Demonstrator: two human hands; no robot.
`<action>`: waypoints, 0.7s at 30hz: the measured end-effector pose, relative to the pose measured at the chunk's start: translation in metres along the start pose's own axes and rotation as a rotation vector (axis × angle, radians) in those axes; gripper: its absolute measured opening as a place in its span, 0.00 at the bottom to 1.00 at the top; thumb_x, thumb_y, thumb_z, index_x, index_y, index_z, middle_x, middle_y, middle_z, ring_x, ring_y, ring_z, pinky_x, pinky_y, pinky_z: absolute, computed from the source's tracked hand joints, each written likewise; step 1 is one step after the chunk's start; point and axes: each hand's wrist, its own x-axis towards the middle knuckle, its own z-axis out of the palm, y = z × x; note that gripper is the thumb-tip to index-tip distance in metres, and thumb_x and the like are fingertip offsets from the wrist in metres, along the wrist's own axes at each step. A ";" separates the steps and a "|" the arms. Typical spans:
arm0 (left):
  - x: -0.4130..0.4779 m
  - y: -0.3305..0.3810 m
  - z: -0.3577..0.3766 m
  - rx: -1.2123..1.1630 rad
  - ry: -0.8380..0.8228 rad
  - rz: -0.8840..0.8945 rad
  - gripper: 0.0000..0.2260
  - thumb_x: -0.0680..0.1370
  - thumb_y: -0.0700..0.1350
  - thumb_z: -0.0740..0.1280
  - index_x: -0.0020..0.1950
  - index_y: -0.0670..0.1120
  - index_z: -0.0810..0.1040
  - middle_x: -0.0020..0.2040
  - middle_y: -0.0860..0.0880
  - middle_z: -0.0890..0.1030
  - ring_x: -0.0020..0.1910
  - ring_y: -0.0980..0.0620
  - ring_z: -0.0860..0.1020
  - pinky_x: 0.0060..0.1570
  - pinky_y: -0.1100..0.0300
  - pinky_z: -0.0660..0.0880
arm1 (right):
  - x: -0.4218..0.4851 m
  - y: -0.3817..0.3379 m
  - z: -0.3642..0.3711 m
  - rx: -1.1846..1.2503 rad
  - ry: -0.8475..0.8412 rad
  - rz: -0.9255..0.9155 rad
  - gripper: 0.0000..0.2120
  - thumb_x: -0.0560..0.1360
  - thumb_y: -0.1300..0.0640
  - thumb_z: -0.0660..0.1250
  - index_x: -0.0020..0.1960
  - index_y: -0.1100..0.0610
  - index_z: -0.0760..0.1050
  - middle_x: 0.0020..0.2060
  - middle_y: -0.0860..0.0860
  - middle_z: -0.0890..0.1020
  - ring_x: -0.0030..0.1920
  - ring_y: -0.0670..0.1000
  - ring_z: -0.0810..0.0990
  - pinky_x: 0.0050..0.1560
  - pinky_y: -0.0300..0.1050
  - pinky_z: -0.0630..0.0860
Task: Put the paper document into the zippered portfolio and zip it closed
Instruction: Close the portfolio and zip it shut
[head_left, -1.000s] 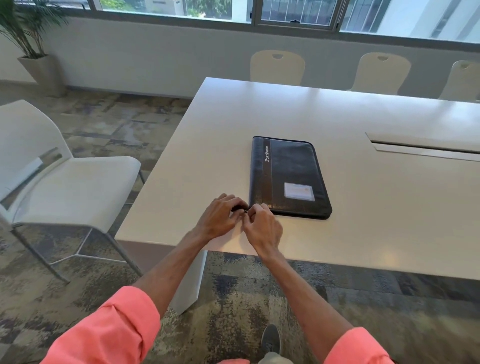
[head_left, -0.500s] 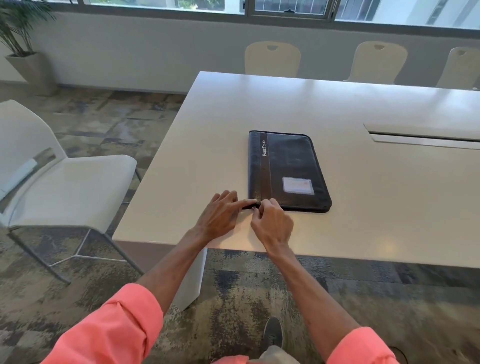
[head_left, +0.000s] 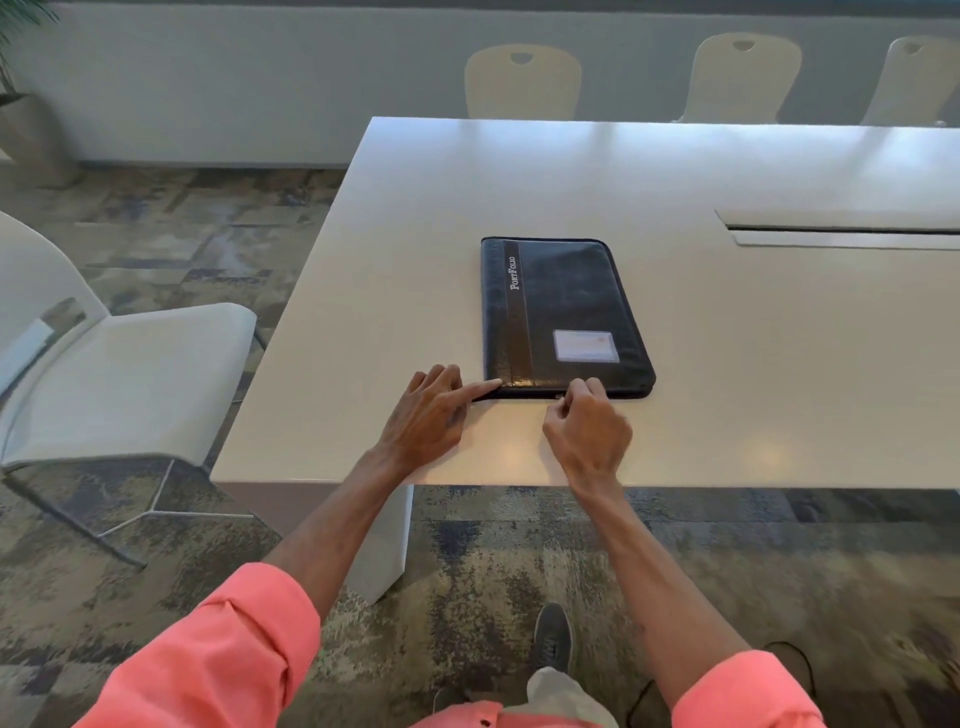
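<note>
A black zippered portfolio (head_left: 563, 312) lies flat and closed on the white table (head_left: 675, 171), with a small white label near its front right. My left hand (head_left: 428, 410) rests on the table, its forefinger pressed against the portfolio's near left corner. My right hand (head_left: 589, 428) pinches the zipper pull at the middle of the portfolio's near edge. No paper document is visible.
A white chair (head_left: 119, 374) stands left of the table. Three cream chairs, the nearest (head_left: 522, 80), line the far side. A cable slot (head_left: 841, 228) is set into the table at the right. My shoe (head_left: 551, 636) is on the patterned carpet below.
My right hand has slid rightward along the portfolio's near edge with the zipper pull. My left hand has stayed at the near left corner, its fingers now spread.
</note>
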 end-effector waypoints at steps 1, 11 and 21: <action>0.001 0.000 0.001 -0.009 0.014 -0.003 0.25 0.86 0.40 0.66 0.82 0.57 0.75 0.49 0.50 0.75 0.50 0.50 0.73 0.53 0.54 0.72 | 0.003 0.008 -0.003 -0.006 0.010 0.027 0.06 0.80 0.53 0.71 0.46 0.55 0.82 0.42 0.49 0.82 0.33 0.48 0.77 0.38 0.46 0.82; 0.010 -0.002 0.006 -0.012 0.069 0.005 0.22 0.82 0.36 0.69 0.74 0.54 0.83 0.44 0.53 0.74 0.46 0.50 0.73 0.50 0.54 0.72 | 0.028 0.069 -0.024 0.002 0.045 0.243 0.06 0.78 0.55 0.73 0.49 0.58 0.83 0.46 0.53 0.85 0.37 0.53 0.80 0.45 0.53 0.84; 0.071 0.052 0.018 0.052 0.076 0.172 0.19 0.81 0.56 0.69 0.68 0.48 0.78 0.67 0.50 0.76 0.67 0.50 0.74 0.68 0.51 0.70 | 0.028 0.086 -0.027 0.011 0.010 0.156 0.06 0.82 0.53 0.71 0.52 0.56 0.81 0.46 0.51 0.85 0.40 0.52 0.83 0.48 0.54 0.85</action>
